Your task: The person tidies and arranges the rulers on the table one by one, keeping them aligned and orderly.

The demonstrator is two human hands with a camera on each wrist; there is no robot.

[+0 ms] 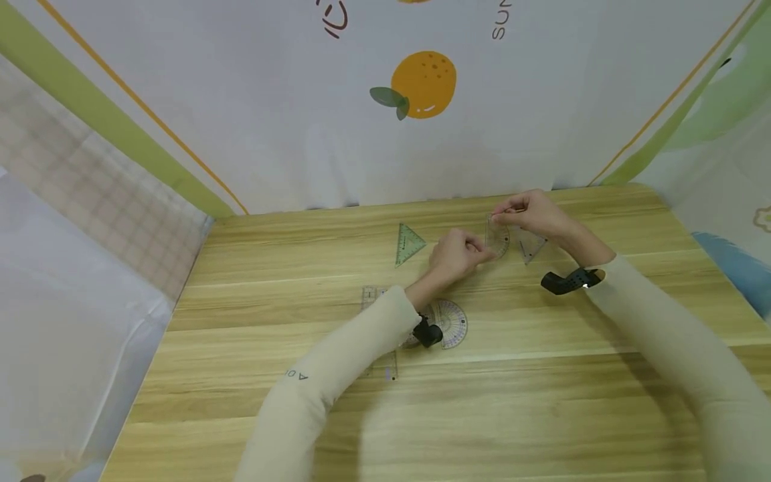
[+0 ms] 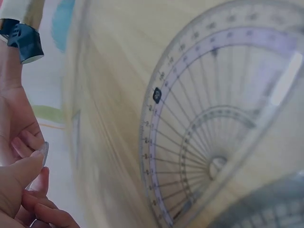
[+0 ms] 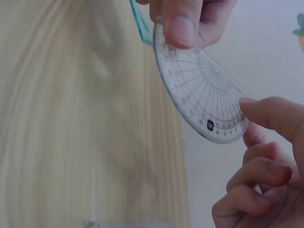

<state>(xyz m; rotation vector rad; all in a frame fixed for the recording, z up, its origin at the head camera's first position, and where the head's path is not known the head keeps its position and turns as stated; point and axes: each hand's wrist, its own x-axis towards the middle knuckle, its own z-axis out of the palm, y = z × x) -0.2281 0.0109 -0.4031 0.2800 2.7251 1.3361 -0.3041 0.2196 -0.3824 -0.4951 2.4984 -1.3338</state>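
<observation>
A clear protractor (image 1: 498, 239) is held between both hands above the back of the table. My left hand (image 1: 459, 255) pinches its lower end, and my right hand (image 1: 533, 215) pinches its upper end. In the right wrist view the protractor (image 3: 204, 95) hangs tilted, with my left hand (image 3: 194, 19) at one corner and the thumb and fingers of my right hand (image 3: 266, 161) at the other. The left wrist view has both hands at the left edge, the protractor between them seen nearly edge-on.
A green set square (image 1: 409, 244) lies left of the hands, a clear set square (image 1: 530, 246) under the right one. Near the left forearm lie another protractor (image 1: 453, 324) and clear rulers (image 1: 394, 367), partly covered by the sleeve. A printed curtain (image 1: 337, 154) hangs behind the table.
</observation>
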